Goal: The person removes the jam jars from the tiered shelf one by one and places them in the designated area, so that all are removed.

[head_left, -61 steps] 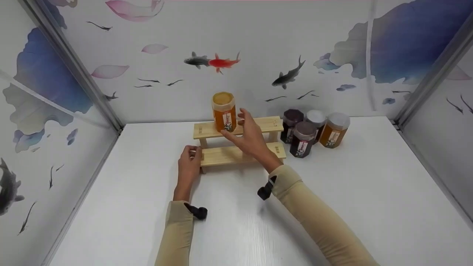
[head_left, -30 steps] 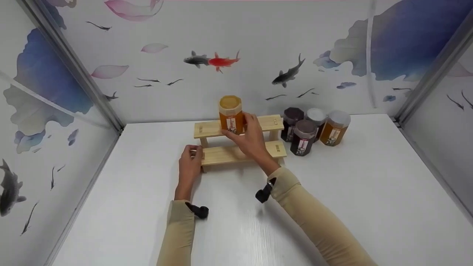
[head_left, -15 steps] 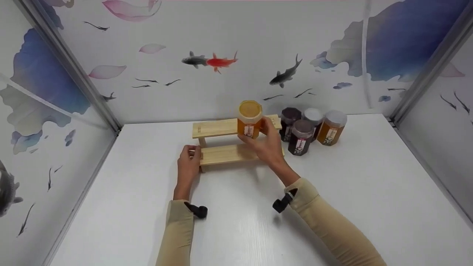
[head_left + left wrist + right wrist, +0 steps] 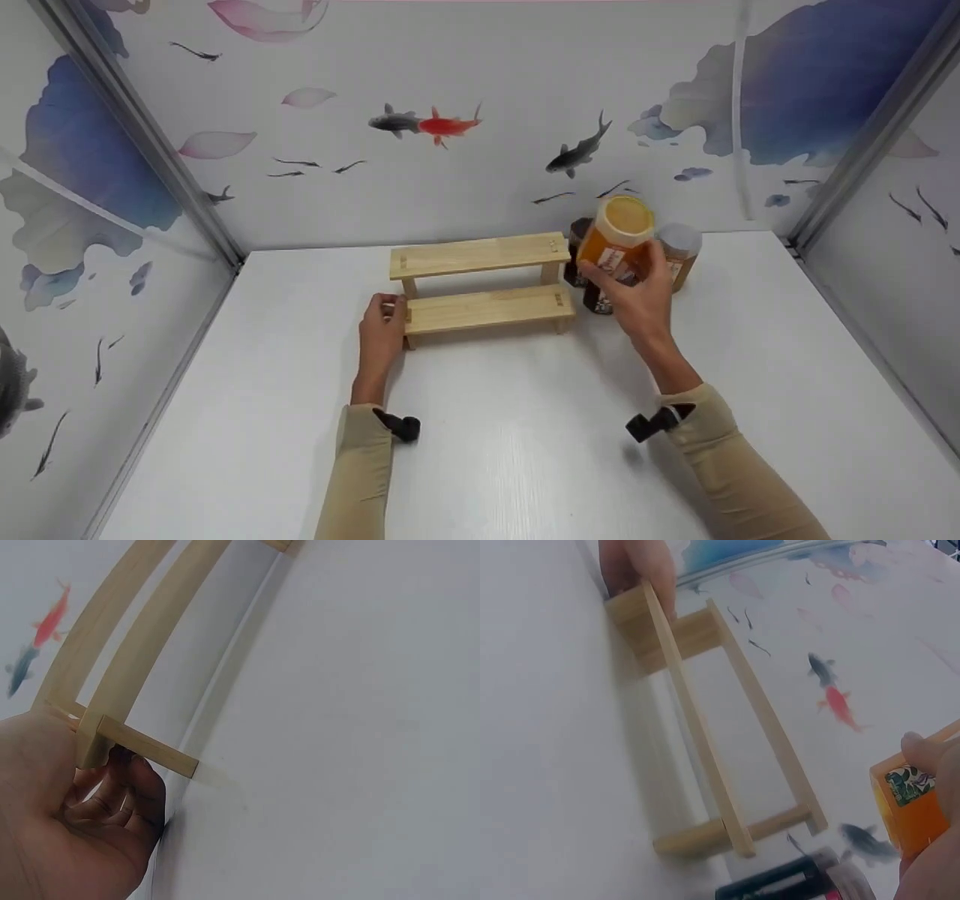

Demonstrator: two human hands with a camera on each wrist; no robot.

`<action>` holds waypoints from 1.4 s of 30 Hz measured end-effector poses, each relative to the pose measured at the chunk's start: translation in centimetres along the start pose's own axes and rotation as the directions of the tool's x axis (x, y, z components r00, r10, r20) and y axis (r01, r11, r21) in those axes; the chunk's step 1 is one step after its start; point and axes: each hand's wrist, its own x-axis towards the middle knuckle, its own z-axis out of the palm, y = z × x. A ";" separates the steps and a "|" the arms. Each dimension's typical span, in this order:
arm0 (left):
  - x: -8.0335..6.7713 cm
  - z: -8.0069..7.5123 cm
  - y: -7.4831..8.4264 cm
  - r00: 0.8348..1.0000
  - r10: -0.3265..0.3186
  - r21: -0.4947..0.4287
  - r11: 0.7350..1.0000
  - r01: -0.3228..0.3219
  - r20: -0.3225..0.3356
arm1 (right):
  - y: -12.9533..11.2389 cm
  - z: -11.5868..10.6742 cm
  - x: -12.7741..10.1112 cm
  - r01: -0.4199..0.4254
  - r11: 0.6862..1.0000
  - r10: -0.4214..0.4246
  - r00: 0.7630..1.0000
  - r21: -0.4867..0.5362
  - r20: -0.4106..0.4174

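My left hand (image 4: 381, 334) grips the left end of the lower shelf of a two-tier wooden display rack (image 4: 480, 309). Curled fingers (image 4: 146, 791) go under that shelf end in the left wrist view. Over the jars to the right of the rack, my right hand (image 4: 646, 304) holds a honey jar (image 4: 616, 234), amber with a pale lid and a label. It is tilted, lid up and leaning right, thumb on one side and fingers on the other. In the right wrist view, only part of the honey jar (image 4: 915, 814) shows at the right edge.
A dark jar (image 4: 577, 262) stands close to the rack's right end, with another dark jar (image 4: 597, 300) in front, partly covered by the held one. An amber jar (image 4: 682, 244) with a whitish lid stands further right. Painted panels (image 4: 480, 60) enclose the white table (image 4: 495, 435).
My right hand has taken hold of the honey jar at the upper shelf and carried it right, off the rack, tilting it. The left hand stays on the rack, which has barely shifted.
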 end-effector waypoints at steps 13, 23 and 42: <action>-0.1 0.0 0.0 1.000 -0.014 -0.004 1.000 0.014 0.008 | 3.0 -7.0 0.6 -0.143 0.986 0.133 0.984 -0.086 -0.119; 0.1 -0.1 0.0 1.000 -0.018 0.000 1.000 0.018 0.006 | 5.9 -8.2 0.7 -0.236 0.961 0.218 0.967 -0.144 -0.129; -0.3 -0.1 0.1 1.000 -0.002 0.004 1.000 0.002 0.008 | 8.1 -9.2 -0.3 -0.307 0.879 0.375 0.918 -0.365 0.131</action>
